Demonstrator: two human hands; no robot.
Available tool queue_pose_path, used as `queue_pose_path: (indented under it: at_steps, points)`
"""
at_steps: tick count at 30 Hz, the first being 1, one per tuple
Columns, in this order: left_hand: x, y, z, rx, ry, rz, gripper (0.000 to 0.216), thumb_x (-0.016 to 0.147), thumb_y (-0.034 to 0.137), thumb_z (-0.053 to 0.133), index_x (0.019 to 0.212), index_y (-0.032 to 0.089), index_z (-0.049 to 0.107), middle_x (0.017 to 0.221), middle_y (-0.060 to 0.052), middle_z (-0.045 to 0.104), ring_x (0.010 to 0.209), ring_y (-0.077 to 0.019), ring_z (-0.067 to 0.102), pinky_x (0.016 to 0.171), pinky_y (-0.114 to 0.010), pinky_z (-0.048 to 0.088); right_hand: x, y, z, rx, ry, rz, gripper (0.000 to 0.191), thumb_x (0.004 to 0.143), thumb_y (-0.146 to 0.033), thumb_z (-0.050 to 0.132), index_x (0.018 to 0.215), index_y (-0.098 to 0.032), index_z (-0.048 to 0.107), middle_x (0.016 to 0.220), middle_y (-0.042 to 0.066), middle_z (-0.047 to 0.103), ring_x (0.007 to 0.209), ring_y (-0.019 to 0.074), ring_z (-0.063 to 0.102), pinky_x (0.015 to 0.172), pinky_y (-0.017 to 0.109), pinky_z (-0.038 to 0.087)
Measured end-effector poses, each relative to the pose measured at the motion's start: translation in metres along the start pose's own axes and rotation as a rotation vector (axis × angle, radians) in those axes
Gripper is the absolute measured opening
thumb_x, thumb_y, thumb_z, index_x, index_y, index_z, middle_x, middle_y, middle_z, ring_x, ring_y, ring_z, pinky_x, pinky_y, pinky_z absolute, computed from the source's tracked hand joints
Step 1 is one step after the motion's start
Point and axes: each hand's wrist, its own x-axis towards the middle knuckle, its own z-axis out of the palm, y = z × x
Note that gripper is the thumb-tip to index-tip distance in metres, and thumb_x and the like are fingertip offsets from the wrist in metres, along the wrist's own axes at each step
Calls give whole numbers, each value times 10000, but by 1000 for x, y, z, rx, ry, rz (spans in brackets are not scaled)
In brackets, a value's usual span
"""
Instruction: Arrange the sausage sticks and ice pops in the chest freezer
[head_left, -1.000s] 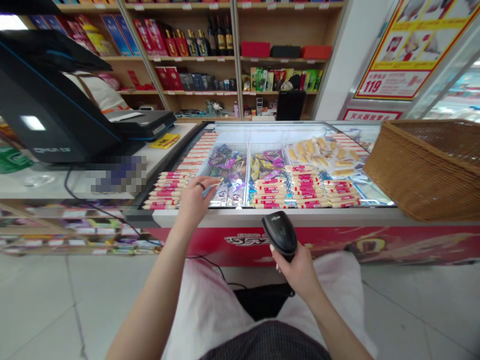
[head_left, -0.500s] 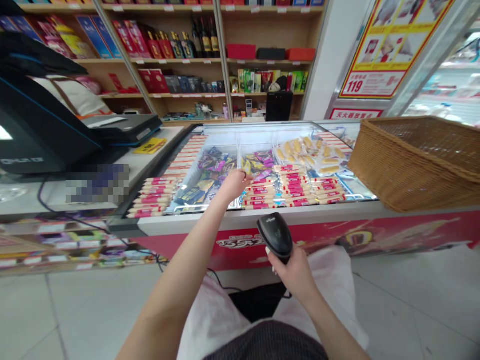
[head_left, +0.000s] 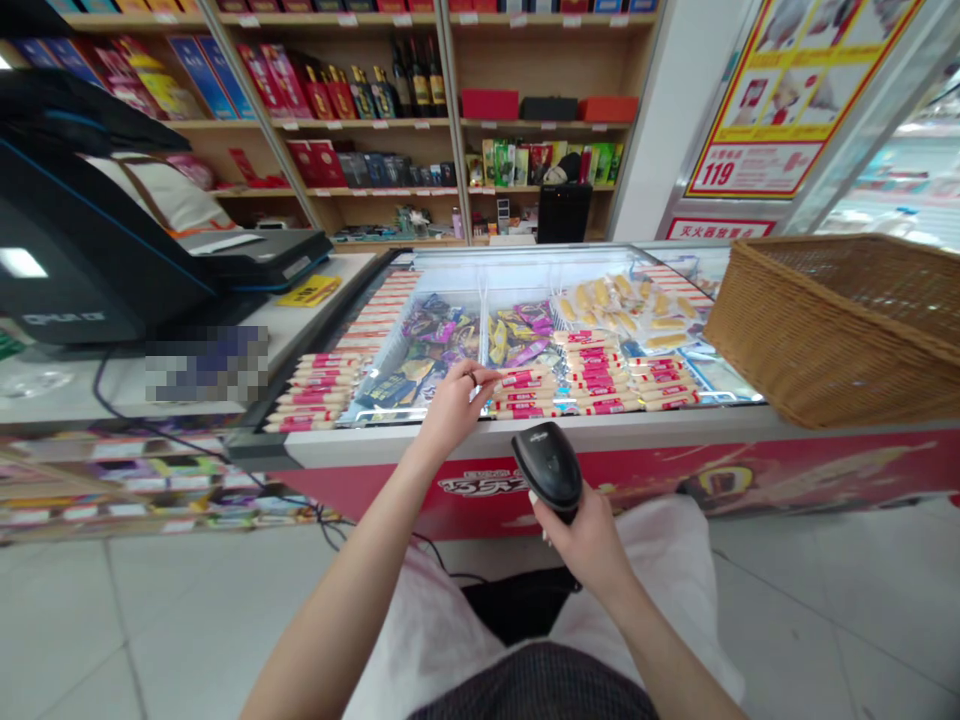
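My right hand (head_left: 589, 540) is wrapped around the handle of a black barcode scanner (head_left: 549, 464), held in front of the freezer's edge. My left hand (head_left: 454, 400), with a ring on one finger, reaches over that edge. Its thumb and fingers pinch the left end of a packaged sausage (head_left: 523, 378) with a red label. This sausage lies at the top of a stack on the glass, among several rows of similar sausages (head_left: 596, 372). Another pile of these sausages (head_left: 311, 392) sits on the freezer's left side.
The chest freezer (head_left: 322, 448) holds colourful ice-cream packets (head_left: 442, 325); bagged yellow snacks (head_left: 622, 308) lie toward its back. A wicker basket (head_left: 832, 340) rests on the right. At left, a counter carries a dark checkout scale (head_left: 90, 230) with a cable. Stocked shelves (head_left: 382, 125) stand behind.
My left hand has drawn back toward me and slightly left, its fingers now at the end of a sausage. The scanner in my right hand stays almost where it was.
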Motion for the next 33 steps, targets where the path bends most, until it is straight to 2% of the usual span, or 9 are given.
queue_pose_path:
  at_steps: [4, 11, 24, 28, 33]
  points:
    - [-13, 1, 3, -18, 26, 46, 183, 980, 272, 573, 1064, 203, 721, 958, -56, 627, 919, -187, 632, 882, -326, 520, 6, -4, 5, -6, 14, -20, 273, 839, -394, 655, 949, -149, 707, 620, 80, 735, 603, 269, 742, 553, 290, 547]
    - [-12, 4, 5, -22, 52, 63, 199, 987, 257, 560, 1060, 169, 723, 951, -67, 617, 906, -193, 613, 875, -330, 503, 12, -11, 4, -45, 31, -34, 241, 835, -375, 649, 924, -159, 708, 599, 73, 727, 603, 271, 741, 556, 291, 540]
    - [-14, 6, 0, -50, 88, 59, 195, 991, 256, 551, 1074, 203, 720, 978, -62, 637, 936, -187, 629, 885, -323, 505, 4, -9, 6, -5, 13, -14, 280, 848, -412, 654, 936, -152, 713, 596, 77, 729, 569, 265, 732, 536, 289, 549]
    - [-24, -2, -27, -29, 135, 33, 219, 998, 285, 540, 1105, 211, 715, 998, -62, 644, 968, -184, 631, 911, -322, 501, 1, -4, 7, -16, 38, -19, 312, 840, -457, 657, 909, -160, 723, 582, 84, 723, 576, 282, 734, 527, 302, 546]
    - [-56, -50, -101, 218, 227, -115, 261, 976, 362, 540, 1088, 225, 733, 1005, -59, 656, 1007, -217, 636, 946, -348, 496, 0, 3, 12, -23, 47, -22, 353, 838, -511, 656, 877, -167, 726, 568, 85, 714, 573, 286, 732, 519, 306, 536]
